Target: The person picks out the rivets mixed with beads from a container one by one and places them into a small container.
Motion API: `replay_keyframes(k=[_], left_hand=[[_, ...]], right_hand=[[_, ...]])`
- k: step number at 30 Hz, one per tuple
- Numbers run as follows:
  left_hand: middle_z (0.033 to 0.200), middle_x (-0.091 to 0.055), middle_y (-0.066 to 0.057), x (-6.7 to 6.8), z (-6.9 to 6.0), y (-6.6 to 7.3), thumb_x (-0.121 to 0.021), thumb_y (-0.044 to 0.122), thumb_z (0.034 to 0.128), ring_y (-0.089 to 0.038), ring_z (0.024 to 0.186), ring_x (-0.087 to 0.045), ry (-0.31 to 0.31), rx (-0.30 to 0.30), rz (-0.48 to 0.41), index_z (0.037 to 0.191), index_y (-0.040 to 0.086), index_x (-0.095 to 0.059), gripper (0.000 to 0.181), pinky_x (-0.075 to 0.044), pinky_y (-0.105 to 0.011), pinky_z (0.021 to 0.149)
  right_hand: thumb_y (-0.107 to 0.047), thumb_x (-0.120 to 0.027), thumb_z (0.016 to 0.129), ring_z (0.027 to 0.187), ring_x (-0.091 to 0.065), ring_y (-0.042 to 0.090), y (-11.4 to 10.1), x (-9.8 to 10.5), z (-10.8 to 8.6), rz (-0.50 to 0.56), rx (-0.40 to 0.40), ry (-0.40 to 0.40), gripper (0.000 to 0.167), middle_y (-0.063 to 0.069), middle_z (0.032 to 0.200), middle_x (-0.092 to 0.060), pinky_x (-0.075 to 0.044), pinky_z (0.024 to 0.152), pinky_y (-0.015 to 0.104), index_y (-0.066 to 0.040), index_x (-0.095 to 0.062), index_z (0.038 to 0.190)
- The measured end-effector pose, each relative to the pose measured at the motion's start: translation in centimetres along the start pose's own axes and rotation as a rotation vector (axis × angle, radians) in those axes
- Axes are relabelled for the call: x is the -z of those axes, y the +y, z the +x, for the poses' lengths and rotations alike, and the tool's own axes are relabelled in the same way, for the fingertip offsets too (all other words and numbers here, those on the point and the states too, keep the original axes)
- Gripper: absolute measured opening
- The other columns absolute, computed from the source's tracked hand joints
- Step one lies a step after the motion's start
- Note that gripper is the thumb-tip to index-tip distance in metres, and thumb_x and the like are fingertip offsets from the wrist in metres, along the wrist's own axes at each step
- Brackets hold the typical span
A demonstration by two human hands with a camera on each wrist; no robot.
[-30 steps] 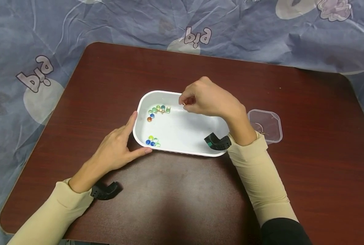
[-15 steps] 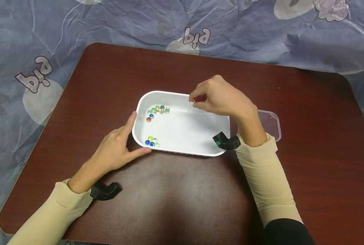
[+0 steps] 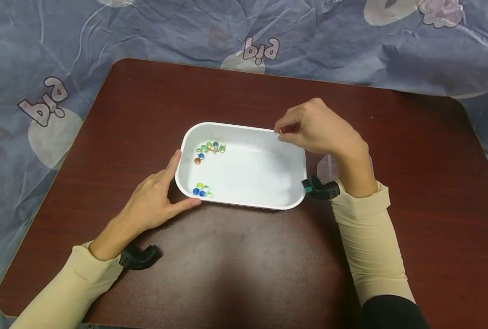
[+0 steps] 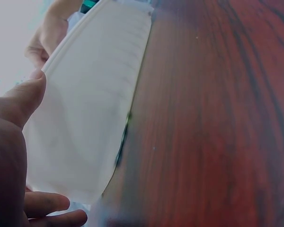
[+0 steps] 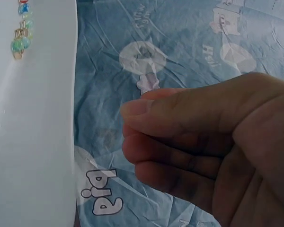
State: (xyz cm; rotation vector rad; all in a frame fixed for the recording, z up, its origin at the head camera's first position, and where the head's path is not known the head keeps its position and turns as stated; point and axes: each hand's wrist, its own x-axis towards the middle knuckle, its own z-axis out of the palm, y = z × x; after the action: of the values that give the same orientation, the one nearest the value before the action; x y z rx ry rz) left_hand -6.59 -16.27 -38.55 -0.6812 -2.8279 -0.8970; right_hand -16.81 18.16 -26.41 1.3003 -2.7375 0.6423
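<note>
A white tray [image 3: 244, 201] stands on the table with glass marbles in two groups at its left end. Several small gold-coloured pieces [image 3: 214, 150] lie among the far group of marbles [image 3: 204, 148]; the other group [image 3: 202, 189] sits near the front wall. My left hand [image 3: 149, 201] rests against the tray's left corner, fingers straight, thumb on the near rim. Over the far right rim, my right hand [image 3: 326, 130] pinches a tiny gold-coloured piece [image 3: 281, 132] between thumb and fingertips; its exact kind cannot be made out. In the right wrist view the fingers hide it.
A clear plastic container [image 3: 327, 170] stands right of the tray, mostly hidden under my right wrist. The dark red-brown table [image 3: 244, 269] has rounded corners. A wrinkled blue printed cloth [image 3: 165, 32] hangs behind it.
My right hand has moved right, from above the tray's middle to its far right rim, covering more of the clear container. My left hand keeps its place at the tray's corner.
</note>
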Motion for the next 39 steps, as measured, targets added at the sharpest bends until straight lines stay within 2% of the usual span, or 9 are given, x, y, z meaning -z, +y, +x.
replay_keyframes(k=[6,10,13,17,23,26,33,39], left_hand=[[0.141,-0.050,-0.028,-0.1,-0.1,-0.2,-0.083,0.042,0.0776,-0.041,0.119,-0.057,0.020,-0.023,-0.008,0.156,0.000,-0.020,0.109,-0.046,-0.056,0.092],[0.140,-0.051,-0.028,-0.1,-0.1,-0.2,-0.083,0.042,0.0777,-0.042,0.117,-0.058,0.022,-0.028,-0.008,0.157,0.001,-0.020,0.109,-0.047,-0.056,0.091],[0.140,-0.050,-0.028,-0.1,-0.1,-0.2,-0.083,0.042,0.0775,-0.042,0.117,-0.058,0.016,-0.022,-0.008,0.157,0.001,-0.019,0.109,-0.047,-0.056,0.091],[0.142,-0.049,-0.028,-0.1,-0.1,-0.1,-0.083,0.041,0.0774,-0.042,0.119,-0.057,0.006,-0.007,-0.005,0.157,0.001,-0.020,0.109,-0.046,-0.056,0.091],[0.144,-0.047,-0.027,-0.1,-0.1,-0.1,-0.083,0.041,0.0775,-0.042,0.120,-0.056,-0.006,0.005,0.000,0.157,0.002,-0.018,0.110,-0.045,-0.056,0.092],[0.143,-0.048,-0.027,-0.1,-0.1,-0.1,-0.083,0.041,0.0773,-0.042,0.119,-0.057,-0.003,-0.001,-0.001,0.157,0.001,-0.019,0.110,-0.046,-0.056,0.091],[0.142,-0.049,-0.027,-0.1,0.0,-0.1,-0.083,0.041,0.0780,-0.042,0.117,-0.058,-0.003,-0.006,-0.007,0.157,0.003,-0.018,0.109,-0.047,-0.056,0.090],[0.144,-0.047,-0.026,0.0,0.0,0.0,-0.082,0.040,0.0786,-0.042,0.118,-0.058,-0.007,0.000,-0.010,0.157,0.002,-0.018,0.109,-0.046,-0.057,0.090]], right_hand=[[0.005,-0.076,0.077,0.064,-0.058,0.013,0.6,0.6,-1.1,-0.040,-0.009,0.042,0.014,0.001,0.076,-0.070,-0.043,0.060,0.024,-0.008,-0.076,0.079],[0.007,-0.076,0.076,0.066,-0.061,0.013,0.9,0.7,-1.7,-0.082,-0.083,0.066,0.015,0.003,0.082,-0.073,-0.045,0.060,0.024,-0.005,-0.078,0.085],[0.006,-0.077,0.076,0.066,-0.062,0.014,1.1,0.9,-2.3,-0.093,-0.132,0.084,0.015,0.005,0.085,-0.074,-0.044,0.060,0.020,-0.004,-0.078,0.088],[0.007,-0.077,0.076,0.064,-0.061,0.015,1.2,1.3,-2.9,-0.100,-0.136,0.115,0.016,0.005,0.085,-0.075,-0.040,0.058,0.014,-0.004,-0.079,0.089],[0.005,-0.080,0.075,0.054,-0.049,0.011,0.9,2.2,-3.8,-0.093,-0.136,0.151,0.016,0.003,0.081,-0.074,-0.033,0.053,0.014,-0.006,-0.079,0.086],[0.003,-0.081,0.075,0.051,-0.044,0.009,0.7,2.7,-4.3,-0.094,-0.181,0.147,0.016,0.000,0.078,-0.073,-0.032,0.051,0.016,-0.008,-0.079,0.086],[0.002,-0.078,0.078,0.055,-0.051,0.009,0.6,3.5,-5.4,-0.111,-0.251,0.111,0.017,-0.005,0.081,-0.073,-0.036,0.054,0.015,-0.012,-0.079,0.088],[-0.001,-0.078,0.080,0.061,-0.056,0.006,0.3,4.3,-6.5,-0.102,-0.342,0.092,0.018,-0.005,0.085,-0.074,-0.039,0.057,0.014,-0.015,-0.079,0.091]])
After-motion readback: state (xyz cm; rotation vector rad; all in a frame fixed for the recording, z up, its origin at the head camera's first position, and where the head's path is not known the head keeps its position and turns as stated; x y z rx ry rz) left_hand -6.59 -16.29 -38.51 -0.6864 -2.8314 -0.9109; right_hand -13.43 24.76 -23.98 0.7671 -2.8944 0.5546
